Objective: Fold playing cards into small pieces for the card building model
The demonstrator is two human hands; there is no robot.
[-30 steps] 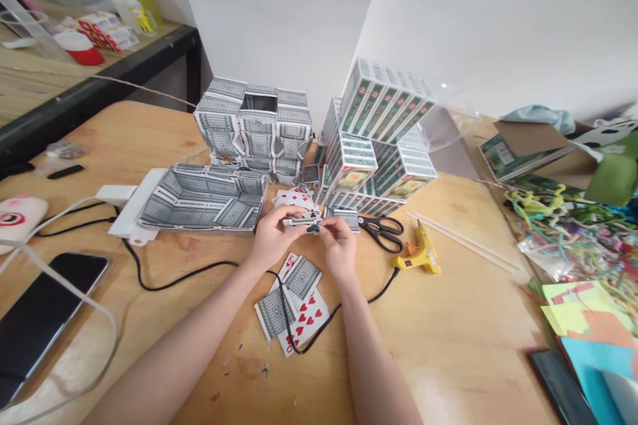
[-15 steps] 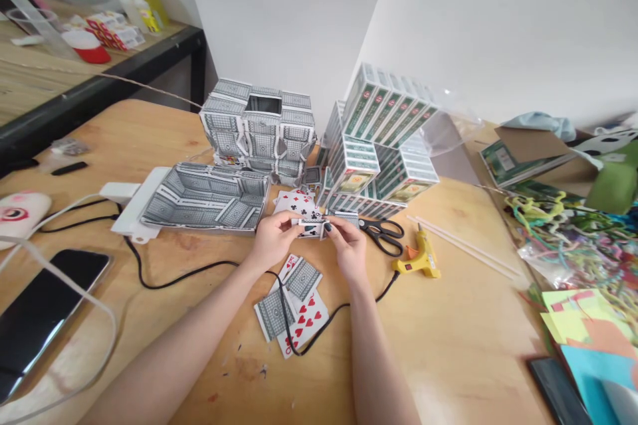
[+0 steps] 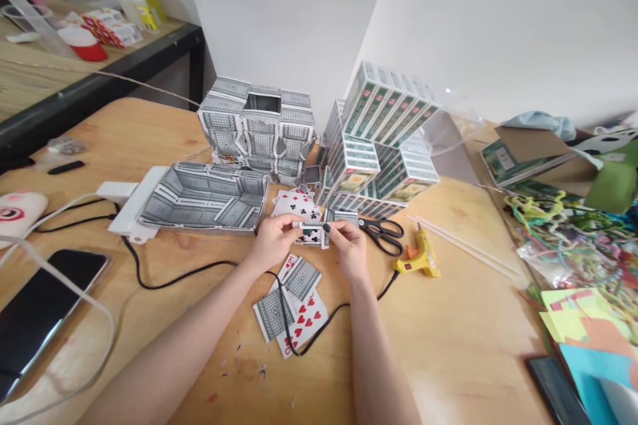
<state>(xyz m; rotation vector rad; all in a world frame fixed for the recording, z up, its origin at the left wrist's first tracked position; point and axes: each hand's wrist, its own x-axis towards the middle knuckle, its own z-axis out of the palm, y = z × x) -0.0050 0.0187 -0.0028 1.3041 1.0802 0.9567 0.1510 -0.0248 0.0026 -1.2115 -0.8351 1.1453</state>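
Observation:
Between my two hands is a small folded playing card [image 3: 312, 234], its black-suit face partly showing. My left hand [image 3: 273, 239] pinches its left end, and my right hand [image 3: 349, 246] pinches the right end. Loose face-up cards [image 3: 294, 202] lie just beyond. Nearer to me, several cards [image 3: 305, 324], some face down and some red hearts, lie under a black cord. An open tray made of folded cards [image 3: 204, 199] stands left of my hands, and behind it rises a larger card structure [image 3: 259, 126] with a square opening on top.
Black-handled scissors [image 3: 383, 234] and a yellow glue gun [image 3: 419, 257] lie right of my hands, near clear sticks [image 3: 463, 247]. Card boxes [image 3: 383, 106] are stacked behind. At left are a phone [image 3: 50, 315] and a white power strip [image 3: 139, 202]; colourful yarn [image 3: 563, 219] is at right.
The folded card between my fingers has turned and shows more of its face. Both hands keep nearly the same place.

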